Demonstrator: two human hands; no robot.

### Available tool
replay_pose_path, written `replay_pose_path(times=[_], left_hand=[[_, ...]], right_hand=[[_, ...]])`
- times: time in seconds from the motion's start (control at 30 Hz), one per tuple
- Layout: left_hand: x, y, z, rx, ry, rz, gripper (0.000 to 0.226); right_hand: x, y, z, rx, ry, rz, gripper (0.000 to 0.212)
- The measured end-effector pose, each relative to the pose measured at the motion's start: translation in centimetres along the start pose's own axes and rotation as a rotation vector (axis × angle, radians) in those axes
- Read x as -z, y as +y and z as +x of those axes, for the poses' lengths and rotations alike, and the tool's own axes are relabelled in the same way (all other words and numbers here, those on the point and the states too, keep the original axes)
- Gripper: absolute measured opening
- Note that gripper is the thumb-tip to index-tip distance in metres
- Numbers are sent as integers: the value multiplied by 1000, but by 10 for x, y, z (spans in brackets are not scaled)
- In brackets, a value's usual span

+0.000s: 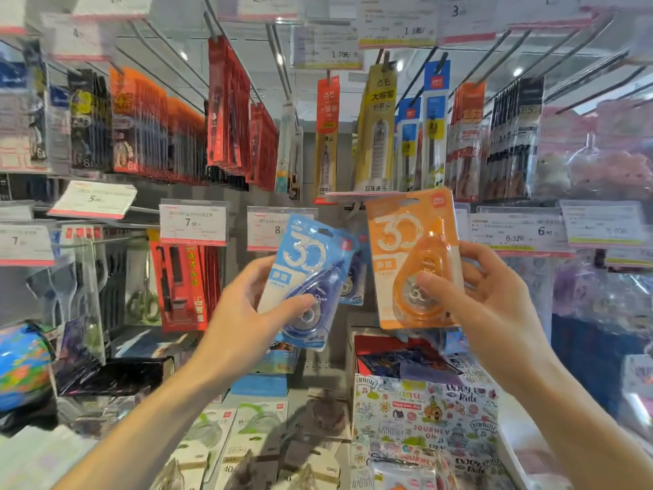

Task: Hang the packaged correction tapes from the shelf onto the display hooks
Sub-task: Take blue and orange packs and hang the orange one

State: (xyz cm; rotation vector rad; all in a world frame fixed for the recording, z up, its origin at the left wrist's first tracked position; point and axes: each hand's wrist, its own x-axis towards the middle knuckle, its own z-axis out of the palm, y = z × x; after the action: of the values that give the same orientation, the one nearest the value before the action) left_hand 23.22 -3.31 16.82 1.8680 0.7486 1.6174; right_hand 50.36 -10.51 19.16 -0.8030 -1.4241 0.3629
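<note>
1. The blue correction tape pack (306,277) is a carded blister marked "30", tilted to the right and held up before the hooks.
2. The orange correction tape pack (415,258) has the same design, stands nearly upright, and sits just right of the blue one.

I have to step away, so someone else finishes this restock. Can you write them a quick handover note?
Left hand grips a blue correction tape pack, with another blue pack just behind it.
Right hand grips an orange correction tape pack, raised near the hook under the price tags.
Neither held pack is on a hook yet.
Left: hang both, then the green packs lying on the shelf below.
</note>
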Motion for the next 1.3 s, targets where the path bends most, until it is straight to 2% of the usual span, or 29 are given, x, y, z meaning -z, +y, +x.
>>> replay_pose_path(times=[0.2,0.33,0.47,0.73,0.87,1.03,1.3], left_hand=[[-27,-5,6,-7,-25,-50,55],[-28,-2,8,-60,22,-124,59],[-34,-4,12,-32,-18,-140,55],[-45,-16,16,25,-26,-110,55],[-52,-24,15,36,-26,-66,43],[-57,-34,16,61,-26,-2,32],[-73,-46,22,87,-70,-55,25]], right_hand=[[9,8,-1,-28,3,-35,37],[11,7,-1,-23,15,-47,47],[12,6,1,-21,17,-44,39],[12,8,3,-24,11,-43,46],[12,11,2,-25,0,-32,47],[16,20,-9,-65,-88,-39,33],[24,43,-33,-181,-192,-51,42]])
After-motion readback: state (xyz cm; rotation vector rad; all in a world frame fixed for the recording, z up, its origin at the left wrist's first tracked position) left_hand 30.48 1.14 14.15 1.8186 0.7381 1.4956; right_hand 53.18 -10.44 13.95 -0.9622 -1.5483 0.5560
